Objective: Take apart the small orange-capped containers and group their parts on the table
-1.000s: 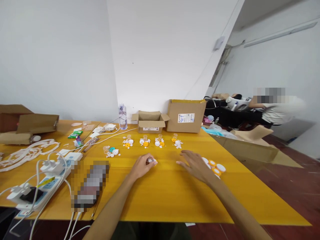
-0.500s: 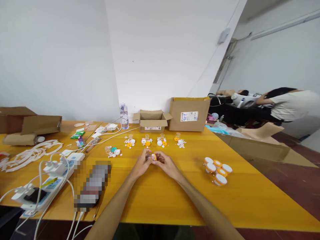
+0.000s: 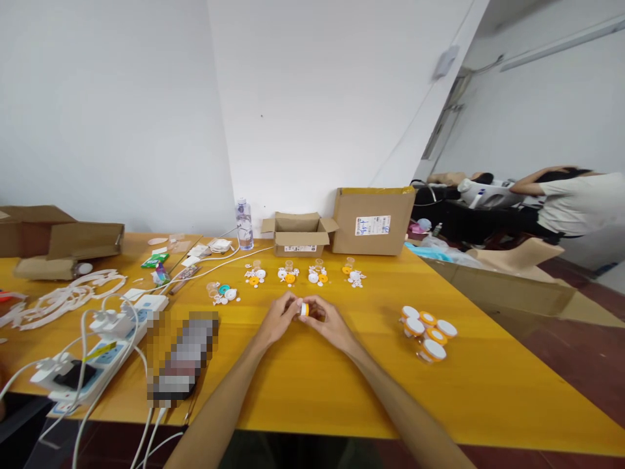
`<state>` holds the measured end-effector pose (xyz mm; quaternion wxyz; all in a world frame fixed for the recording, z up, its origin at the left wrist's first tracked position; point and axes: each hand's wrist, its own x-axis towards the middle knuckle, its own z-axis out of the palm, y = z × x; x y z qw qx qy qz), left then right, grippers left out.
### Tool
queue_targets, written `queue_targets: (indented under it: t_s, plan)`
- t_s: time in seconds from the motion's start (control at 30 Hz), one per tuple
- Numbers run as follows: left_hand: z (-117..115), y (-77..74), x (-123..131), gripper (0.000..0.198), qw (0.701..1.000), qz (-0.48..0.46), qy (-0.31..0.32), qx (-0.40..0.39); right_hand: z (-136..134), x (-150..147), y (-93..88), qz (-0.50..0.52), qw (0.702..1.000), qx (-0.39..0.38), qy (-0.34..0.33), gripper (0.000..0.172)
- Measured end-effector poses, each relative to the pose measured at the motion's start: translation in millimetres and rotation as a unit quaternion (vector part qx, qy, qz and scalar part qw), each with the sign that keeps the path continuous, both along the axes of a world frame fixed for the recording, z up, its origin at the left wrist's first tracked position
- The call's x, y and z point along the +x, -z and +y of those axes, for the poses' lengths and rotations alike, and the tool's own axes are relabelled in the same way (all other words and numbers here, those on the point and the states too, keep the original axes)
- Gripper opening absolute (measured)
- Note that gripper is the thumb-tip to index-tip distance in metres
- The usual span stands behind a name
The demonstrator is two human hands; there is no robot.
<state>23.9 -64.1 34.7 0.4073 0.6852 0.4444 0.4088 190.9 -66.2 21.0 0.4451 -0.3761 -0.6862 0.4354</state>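
Note:
Over the middle of the table, my left hand [image 3: 282, 317] and my right hand [image 3: 323, 318] both close their fingers round a small white-and-orange plastic cap [image 3: 304, 309]. It is tipped on its side between them, and fingers cover part of it. Beyond the hands lie small groups of parts, among them a see-through cup [image 3: 288, 266], an orange disc [image 3: 290, 278], a white disc [image 3: 313, 278] and little white gears [image 3: 356, 279]. One group to the left has a teal disc [image 3: 224, 289]. Several orange-and-white capped cups [image 3: 433, 350] stand clustered at the right.
At the back are a small open carton [image 3: 299, 245], a larger box [image 3: 374, 225] and a water bottle [image 3: 244, 225]. Power strips [image 3: 105, 361] with cables and a blurred-out dark device [image 3: 183, 358] occupy the left. Another person [image 3: 576, 202] bends over at far right.
The cap has been turned between my fingers, so its white-and-orange side shows more. Both hands stay together in the same place. The view has shifted slightly.

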Motion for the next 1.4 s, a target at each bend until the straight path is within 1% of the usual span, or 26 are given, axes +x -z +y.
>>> queue_targets:
  t_s: [0.1,0.23,0.37,0.53,0.67,0.77,0.93,1.03,1.1,1.2,1.3,1.4]
  plan:
    - [-1.2,-2.4,0.8,0.047,0.999,0.032,-0.031,0.013,-2.0,-1.3,-1.8,-0.004,1.0,0.012,0.007,0.03]
    - [-2.3,-2.8,0.7,0.053,0.996,0.058,-0.061,0.028,-4.5,-3.2,-2.6,-0.021,0.998,0.047,0.025,0.023]
    - [-3.4,-1.1,-0.6,0.057,0.996,0.068,-0.05,0.03,-5.1,-3.2,-1.6,-0.037,0.996,0.066,0.043,0.021]
    - [-3.2,0.2,-2.8,0.045,0.998,0.028,-0.022,0.044,-2.6,-1.5,-0.1,-0.016,0.997,0.045,0.06,0.024]
    - [-2.4,-0.7,-2.9,0.039,0.998,0.028,-0.019,0.044,-2.1,-1.6,1.3,-0.014,0.998,0.04,0.056,0.026]
    - [-2.5,-1.8,-1.5,0.04,0.997,0.042,-0.042,0.044,-2.8,-2.4,1.6,-0.016,0.998,0.043,0.051,0.025]
    - [-3.6,-3.4,0.0,0.046,0.989,0.097,-0.096,0.058,-4.2,-3.1,-0.2,-0.017,0.997,0.052,0.056,0.023]
    - [-4.6,-4.0,-0.5,0.048,0.985,0.115,-0.109,0.061,-5.0,-3.6,-1.1,-0.023,0.997,0.052,0.058,0.022]
    - [-5.1,-4.2,-1.2,0.046,0.988,0.106,-0.095,0.064,-5.3,-4.1,-1.4,-0.02,0.997,0.051,0.062,0.022]
    - [-4.9,-4.2,-2.0,0.039,0.994,0.06,-0.048,0.071,-5.3,-4.7,-1.4,-0.007,0.997,0.046,0.064,0.023]
    - [-4.2,-4.2,-2.1,0.038,0.997,0.027,-0.01,0.078,-4.7,-4.6,-0.3,0.002,0.997,0.043,0.064,0.024]
    - [-3.8,-4.5,-1.2,0.038,0.997,0.024,-0.007,0.072,-3.7,-3.8,2.1,-0.002,0.997,0.048,0.059,0.023]
